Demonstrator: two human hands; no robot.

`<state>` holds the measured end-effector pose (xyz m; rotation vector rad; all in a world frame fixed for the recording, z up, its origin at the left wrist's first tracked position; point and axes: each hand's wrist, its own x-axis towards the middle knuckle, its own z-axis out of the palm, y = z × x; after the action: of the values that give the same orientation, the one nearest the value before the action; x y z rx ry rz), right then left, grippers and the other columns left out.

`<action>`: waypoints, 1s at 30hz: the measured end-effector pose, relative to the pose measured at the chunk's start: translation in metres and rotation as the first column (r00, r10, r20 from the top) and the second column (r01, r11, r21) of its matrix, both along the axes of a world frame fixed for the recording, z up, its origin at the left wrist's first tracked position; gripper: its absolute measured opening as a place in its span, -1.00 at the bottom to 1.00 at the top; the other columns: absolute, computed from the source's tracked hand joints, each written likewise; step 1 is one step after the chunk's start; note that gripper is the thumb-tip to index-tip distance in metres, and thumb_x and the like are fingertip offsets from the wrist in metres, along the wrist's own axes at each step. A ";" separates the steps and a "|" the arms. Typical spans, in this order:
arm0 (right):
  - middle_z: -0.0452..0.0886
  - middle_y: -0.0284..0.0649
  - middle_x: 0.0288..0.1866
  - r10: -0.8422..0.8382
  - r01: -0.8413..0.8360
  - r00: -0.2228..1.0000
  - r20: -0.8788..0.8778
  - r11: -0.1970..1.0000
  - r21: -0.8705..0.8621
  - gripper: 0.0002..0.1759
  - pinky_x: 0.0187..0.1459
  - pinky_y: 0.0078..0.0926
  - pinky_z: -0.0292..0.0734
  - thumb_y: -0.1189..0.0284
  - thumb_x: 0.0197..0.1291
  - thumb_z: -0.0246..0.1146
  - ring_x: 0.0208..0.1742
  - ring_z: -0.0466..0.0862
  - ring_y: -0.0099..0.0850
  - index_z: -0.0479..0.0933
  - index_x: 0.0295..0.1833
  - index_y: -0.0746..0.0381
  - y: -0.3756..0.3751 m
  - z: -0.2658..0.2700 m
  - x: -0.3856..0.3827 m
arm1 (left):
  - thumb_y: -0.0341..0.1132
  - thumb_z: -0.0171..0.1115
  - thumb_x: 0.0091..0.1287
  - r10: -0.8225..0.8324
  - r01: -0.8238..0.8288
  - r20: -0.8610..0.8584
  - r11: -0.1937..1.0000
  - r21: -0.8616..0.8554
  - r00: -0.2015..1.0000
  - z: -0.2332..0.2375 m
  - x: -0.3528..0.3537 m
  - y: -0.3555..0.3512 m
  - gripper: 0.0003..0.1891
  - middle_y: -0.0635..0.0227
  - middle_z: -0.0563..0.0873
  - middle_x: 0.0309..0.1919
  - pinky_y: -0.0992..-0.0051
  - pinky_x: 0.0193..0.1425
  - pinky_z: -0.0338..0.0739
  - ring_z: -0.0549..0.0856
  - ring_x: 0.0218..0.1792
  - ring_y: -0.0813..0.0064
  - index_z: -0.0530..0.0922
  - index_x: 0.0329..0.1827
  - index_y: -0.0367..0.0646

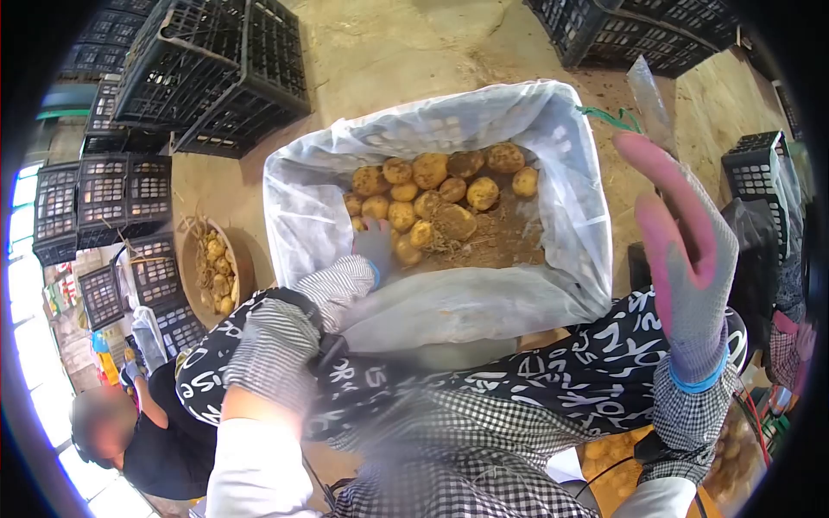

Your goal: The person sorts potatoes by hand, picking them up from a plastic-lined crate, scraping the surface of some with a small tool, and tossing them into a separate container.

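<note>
A crate (596, 250) lined with thin white plastic stands in front of me, with a layer of dirty yellow potatoes (429, 170) on its bottom. My left hand (373, 245), in a grey and pink glove, reaches over the near left wall into the crate. Its fingers stretch out at the left edge of the potatoes, and no potato shows in its grasp. Outside the crate, to the right, my right hand (691, 250) is raised in a matching glove. Its fingers and thumb are apart, with nothing between them.
A round tub (243, 268) of potatoes stands left of the crate. Black plastic crates (259, 73) are stacked at the upper left, with more crates (643, 34) at the upper right. Another person (164, 414) is at the lower left. Potatoes (617, 470) also lie at the lower right.
</note>
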<state>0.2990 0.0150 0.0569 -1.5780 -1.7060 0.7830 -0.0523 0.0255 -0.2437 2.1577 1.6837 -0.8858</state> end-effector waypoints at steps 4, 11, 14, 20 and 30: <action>0.63 -0.13 0.19 0.002 -0.002 0.999 -0.039 1.000 0.011 -0.55 0.13 -0.62 0.42 0.60 0.26 0.05 0.13 0.58 -0.53 0.52 0.26 0.39 -0.004 -0.001 0.002 | -0.27 0.49 0.01 0.097 -0.110 0.147 0.990 0.085 0.984 -0.037 -0.015 -0.007 -0.32 0.01 0.45 0.14 0.17 0.08 0.56 0.61 0.05 0.06 0.32 0.17 -0.19; 0.62 -0.10 0.19 0.070 -0.069 0.997 -0.016 0.996 0.053 -0.56 0.16 -0.57 0.43 0.62 0.22 0.11 0.16 0.59 -0.46 0.54 0.23 0.37 -0.002 -0.001 -0.006 | -0.09 0.47 0.13 0.304 -0.240 0.371 0.948 -0.209 0.877 0.034 -0.017 0.014 -0.15 0.01 0.59 0.07 0.28 0.02 0.59 0.66 0.00 0.17 0.21 0.40 -0.21; 0.65 -0.05 0.11 0.070 -0.074 0.988 -0.135 0.997 -0.028 -0.57 0.08 -0.43 0.52 0.55 0.18 0.28 0.07 0.66 -0.24 0.55 0.21 0.27 -0.006 -0.008 -0.024 | -0.02 0.37 0.27 0.632 -0.359 0.631 0.775 -0.520 0.450 0.085 -0.013 0.008 -0.16 0.13 0.60 0.07 0.35 -0.08 0.62 0.69 -0.08 0.32 0.15 0.49 -0.20; 0.50 0.02 0.26 0.429 -0.425 0.899 0.091 0.903 -0.058 -0.16 0.21 -0.32 0.48 0.29 0.04 0.46 0.19 0.58 -0.12 0.29 0.42 0.29 -0.020 -0.070 -0.069 | -0.14 0.19 0.44 0.816 -0.053 0.505 0.512 -0.857 -0.280 0.215 0.022 -0.022 -0.32 0.24 0.57 0.19 0.45 0.00 0.64 0.68 0.04 0.44 0.14 0.53 -0.15; 0.55 -0.06 0.06 0.356 -0.378 0.907 -0.225 0.924 -0.062 -0.03 0.19 -0.29 0.51 0.54 -0.17 0.53 0.07 0.62 -0.22 0.21 0.40 0.40 -0.030 -0.082 -0.108 | -0.07 0.17 0.46 0.021 -0.378 0.985 0.922 -0.087 -0.174 0.210 0.058 -0.061 -0.42 0.20 0.59 0.07 0.52 -0.05 0.54 0.62 -0.06 0.50 0.29 0.40 -0.24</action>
<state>0.1911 -0.0149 -0.0254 -1.1972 -1.8521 1.2007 0.0056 -0.0355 -0.0335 1.5198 1.0282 1.1095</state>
